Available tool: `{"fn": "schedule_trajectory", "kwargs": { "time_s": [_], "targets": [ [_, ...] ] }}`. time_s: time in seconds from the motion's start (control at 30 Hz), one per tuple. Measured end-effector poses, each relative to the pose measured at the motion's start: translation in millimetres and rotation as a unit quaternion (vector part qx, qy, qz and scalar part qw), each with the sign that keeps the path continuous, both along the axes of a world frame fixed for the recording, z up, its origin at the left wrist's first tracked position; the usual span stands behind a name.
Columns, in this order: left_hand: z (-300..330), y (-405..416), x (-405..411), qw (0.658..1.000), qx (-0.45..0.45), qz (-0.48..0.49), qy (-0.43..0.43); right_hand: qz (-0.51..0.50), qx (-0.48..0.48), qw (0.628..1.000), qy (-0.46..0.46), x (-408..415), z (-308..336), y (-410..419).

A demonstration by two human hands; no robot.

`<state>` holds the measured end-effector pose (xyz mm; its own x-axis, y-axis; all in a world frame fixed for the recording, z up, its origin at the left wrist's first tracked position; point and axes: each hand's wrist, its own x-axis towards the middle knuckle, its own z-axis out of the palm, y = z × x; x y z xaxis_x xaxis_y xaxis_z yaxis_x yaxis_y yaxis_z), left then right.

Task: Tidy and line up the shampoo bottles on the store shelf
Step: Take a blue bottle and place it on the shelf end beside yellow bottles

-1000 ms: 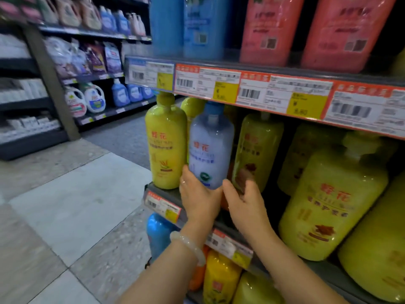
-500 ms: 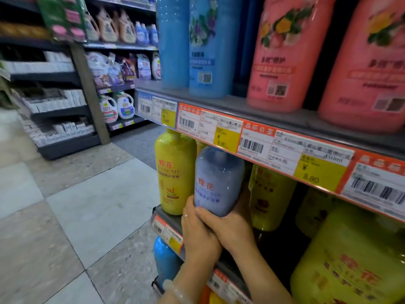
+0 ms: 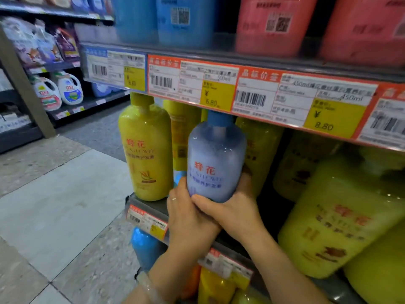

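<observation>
My right hand (image 3: 236, 212) has its thumb curled across the lower front of the pale blue bottle (image 3: 215, 163), while the other fingers (image 3: 244, 183) wrap up round its right side, so it is grasping that bottle from below and from the right. My left hand (image 3: 188, 218) is tucked against the bottle's lower left edge, with a thin ring on one finger; its fingers curl up against the bottle's side and partly under my right thumb, so both hands clasp the same bottle at its base. I cannot tell whether the bottom of the bottle is touching the shelf (image 3: 153, 204) or is just above it, because my hands cover it.

The bottle stands upright with a blue cap that reaches the price strip (image 3: 219, 88) of the shelf above. It sits at the near edge, between a yellow bottle (image 3: 145, 156) just to its left and a darker yellow bottle (image 3: 262, 150) just to its right and slightly farther in. Another yellow bottle (image 3: 183, 132) stands behind, in the gap on the left.

A bead bracelet (image 3: 145, 286) circles my left wrist. Far to the right and nearer to me loom large yellow bottles (image 3: 337, 218). Above are blue containers (image 3: 175, 20) and pink containers (image 3: 271, 25). Across the tiled aisle floor (image 3: 61, 194) on the left stand white detergent jugs (image 3: 59, 91).
</observation>
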<state>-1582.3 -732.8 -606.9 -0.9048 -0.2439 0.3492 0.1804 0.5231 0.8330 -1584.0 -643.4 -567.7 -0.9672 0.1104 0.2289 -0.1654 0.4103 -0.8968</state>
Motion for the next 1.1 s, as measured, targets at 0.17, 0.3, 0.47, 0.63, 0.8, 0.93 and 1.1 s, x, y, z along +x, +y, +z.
{"fn": "schedule_trajectory", "kwargs": {
  "time_s": [0.17,0.3,0.47,0.63,0.8,0.93,1.1],
  "targets": [
    [6.9,-9.2,-6.0,0.988,0.092,-0.123,-0.021,0.044,-0.106,0.993,-0.008,15.3,2.7,14.6],
    [9.7,-10.8,-5.1,0.971,0.161,-0.162,-0.064,0.008,-0.175,0.984,0.004,34.0,-5.0,16.9],
    [5.5,-15.8,-4.9,0.981,0.079,-0.170,-0.054,-0.043,-0.120,0.992,-0.012,41.3,-4.1,-1.2],
    [1.3,-9.6,-4.0,0.977,0.037,-0.205,-0.049,-0.102,-0.082,0.991,0.019,34.8,2.6,2.4],
    [3.8,-22.6,-6.1,0.955,-0.028,-0.293,-0.040,-0.140,-0.057,0.988,0.017,32.5,0.1,3.7],
    [3.4,-66.1,2.9,0.966,0.002,-0.178,0.186,-0.136,-0.047,0.989,0.014,30.8,0.1,4.7],
    [15.4,-113.9,-25.7,0.985,0.118,0.008,0.124,-0.151,-0.059,0.986,0.032,30.7,-5.6,-4.9]
  ]
}}
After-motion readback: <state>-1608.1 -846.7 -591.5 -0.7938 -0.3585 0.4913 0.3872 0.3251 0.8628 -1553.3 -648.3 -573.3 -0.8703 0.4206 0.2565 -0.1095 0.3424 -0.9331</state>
